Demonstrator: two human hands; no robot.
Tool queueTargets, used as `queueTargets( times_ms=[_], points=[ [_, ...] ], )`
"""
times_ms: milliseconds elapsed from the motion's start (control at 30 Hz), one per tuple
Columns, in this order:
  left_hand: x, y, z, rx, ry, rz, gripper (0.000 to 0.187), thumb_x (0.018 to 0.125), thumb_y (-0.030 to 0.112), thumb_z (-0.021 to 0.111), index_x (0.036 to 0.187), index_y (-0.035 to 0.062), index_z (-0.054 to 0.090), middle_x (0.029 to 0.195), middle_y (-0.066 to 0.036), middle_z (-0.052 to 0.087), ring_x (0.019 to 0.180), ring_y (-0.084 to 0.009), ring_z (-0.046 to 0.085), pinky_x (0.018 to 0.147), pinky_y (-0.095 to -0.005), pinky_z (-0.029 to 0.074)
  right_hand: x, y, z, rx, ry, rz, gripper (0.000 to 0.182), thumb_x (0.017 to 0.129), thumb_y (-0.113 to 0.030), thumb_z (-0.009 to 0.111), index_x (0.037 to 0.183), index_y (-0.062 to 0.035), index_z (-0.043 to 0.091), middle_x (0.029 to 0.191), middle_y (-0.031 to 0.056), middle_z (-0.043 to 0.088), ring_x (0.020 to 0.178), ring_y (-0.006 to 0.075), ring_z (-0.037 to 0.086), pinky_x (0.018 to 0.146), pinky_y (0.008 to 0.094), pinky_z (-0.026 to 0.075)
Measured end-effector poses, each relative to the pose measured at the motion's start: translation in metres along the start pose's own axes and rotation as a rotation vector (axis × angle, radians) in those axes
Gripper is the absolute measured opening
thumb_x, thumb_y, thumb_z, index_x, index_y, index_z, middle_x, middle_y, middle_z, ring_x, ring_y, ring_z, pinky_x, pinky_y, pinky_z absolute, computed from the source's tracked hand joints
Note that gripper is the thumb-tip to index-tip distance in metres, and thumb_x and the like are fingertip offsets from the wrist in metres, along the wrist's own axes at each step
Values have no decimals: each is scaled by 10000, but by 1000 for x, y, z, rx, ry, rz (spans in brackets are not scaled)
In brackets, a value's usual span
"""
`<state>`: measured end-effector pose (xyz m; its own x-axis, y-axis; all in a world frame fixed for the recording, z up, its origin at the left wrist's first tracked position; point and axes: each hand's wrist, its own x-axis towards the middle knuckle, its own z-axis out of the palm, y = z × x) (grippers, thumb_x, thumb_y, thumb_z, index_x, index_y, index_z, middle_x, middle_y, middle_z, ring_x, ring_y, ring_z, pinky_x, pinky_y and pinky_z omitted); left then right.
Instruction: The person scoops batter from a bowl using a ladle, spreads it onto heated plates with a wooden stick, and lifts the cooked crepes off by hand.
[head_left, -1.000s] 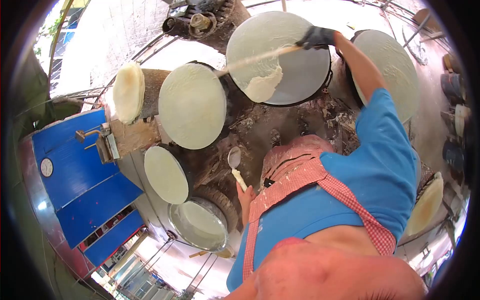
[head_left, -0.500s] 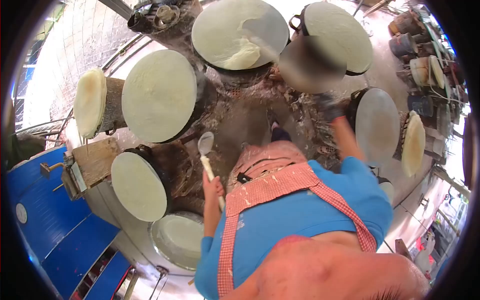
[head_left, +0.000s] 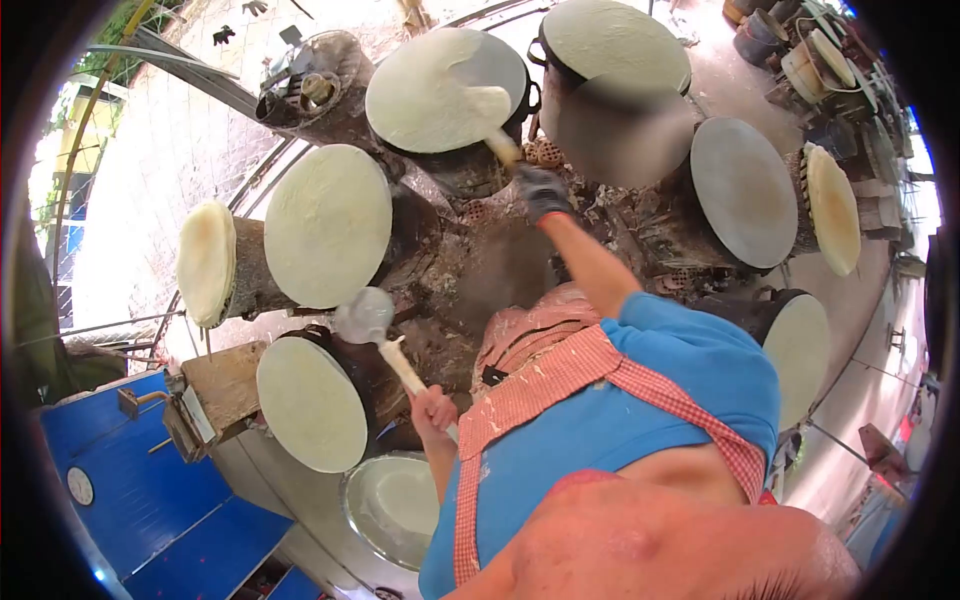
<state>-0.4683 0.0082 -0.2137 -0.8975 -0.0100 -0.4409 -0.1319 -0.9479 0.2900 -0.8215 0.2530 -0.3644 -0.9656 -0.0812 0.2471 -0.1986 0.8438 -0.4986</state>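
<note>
My left hand (head_left: pixel 434 412) is closed around the pale handle of a ladle (head_left: pixel 365 316). The ladle's round bowl, coated in whitish batter, overlaps the edge of the lower-left griddle (head_left: pixel 310 405) in view; whether it touches cannot be made out. My right hand (head_left: pixel 543 192), in a dark glove, grips the short handle of a batter-coated spreader (head_left: pixel 490 108). Its flat end lies at the batter on the upper middle round griddle (head_left: pixel 490 62). Pale batter (head_left: pixel 420 95) covers the left and lower part of that griddle, while grey surface shows at its upper right.
Other batter-covered griddles stand around me: left (head_left: pixel 330 225), top right (head_left: pixel 620 40) and lower right (head_left: pixel 800 355). A grey griddle (head_left: pixel 745 190) shows no batter. Stacks of pale sheets rest at far left (head_left: pixel 207 262) and far right (head_left: pixel 832 210). A basin (head_left: pixel 360 510) sits below left.
My right hand has swung left and up beside the upper middle griddle, and the spreader shows clearly. The ladle has moved left and down. The whole view has shifted, with the griddles displaced.
</note>
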Motion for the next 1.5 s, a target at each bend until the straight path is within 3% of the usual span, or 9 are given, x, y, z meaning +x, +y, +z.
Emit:
queueTargets(
  times_ms=[433,500,600,667,833,1000,1067,1267,1500],
  points=[
    [40,-22,-16,-326,-324,-145,396,902,185,356,1291,233,297,610,-23,374,393,-68,336,375,-177,348,66,17,-42,129,68,-60,240,821,-310,451,947,-172,601,747,109,598,659,276,586,566,387,445],
    [54,-27,43,-373,-293,-58,432,906,193,337,1319,267,235,581,-21,343,385,-70,324,361,-171,340,35,-16,-86,69,-434,-86,390,826,-411,409,1049,-132,565,812,147,609,805,303,578,712,399,433],
    [61,-25,32,-287,-333,-77,469,909,178,321,1330,311,163,595,-26,345,380,-67,318,334,-171,332,66,59,-79,77,-50,-85,450,807,-463,421,941,-78,612,862,112,624,831,305,575,713,387,430],
    [71,-25,55,-290,-271,-88,475,905,169,327,1328,320,170,580,-14,332,375,-63,313,323,-160,317,121,138,-2,869,-459,673,439,819,-446,380,911,-90,619,880,134,612,827,316,571,678,386,435],
    [111,-34,69,-476,148,-339,252,884,223,402,681,74,381,487,15,282,336,-54,265,299,-184,254,84,65,-41,-194,-287,-399,272,797,-301,489,986,-110,531,802,99,606,744,279,565,617,385,450],
    [135,-52,62,-502,151,-486,332,893,238,384,598,102,316,463,28,271,342,-74,249,314,-212,240,116,199,30,788,-307,105,311,867,-405,369,1101,-257,512,761,102,603,781,240,581,634,355,454],
    [136,-56,64,-486,200,-490,325,892,221,378,596,104,314,464,27,272,345,-74,247,314,-213,237,200,119,-43,389,-154,264,562,777,-479,512,1098,-18,507,896,197,594,836,338,561,749,355,439],
    [129,-59,53,-430,62,-509,303,850,224,415,581,140,304,443,47,241,334,-79,242,319,-226,212,271,79,-52,511,-385,559,429,759,-445,530,988,-89,598,978,158,589,908,232,568,809,325,407],
    [125,-32,51,-221,228,-291,240,864,151,405,638,119,334,509,39,278,371,-45,278,323,-182,247,156,33,-77,575,-285,148,473,739,-361,593,1116,-86,516,1022,102,586,954,227,533,832,311,393]
  ],
)
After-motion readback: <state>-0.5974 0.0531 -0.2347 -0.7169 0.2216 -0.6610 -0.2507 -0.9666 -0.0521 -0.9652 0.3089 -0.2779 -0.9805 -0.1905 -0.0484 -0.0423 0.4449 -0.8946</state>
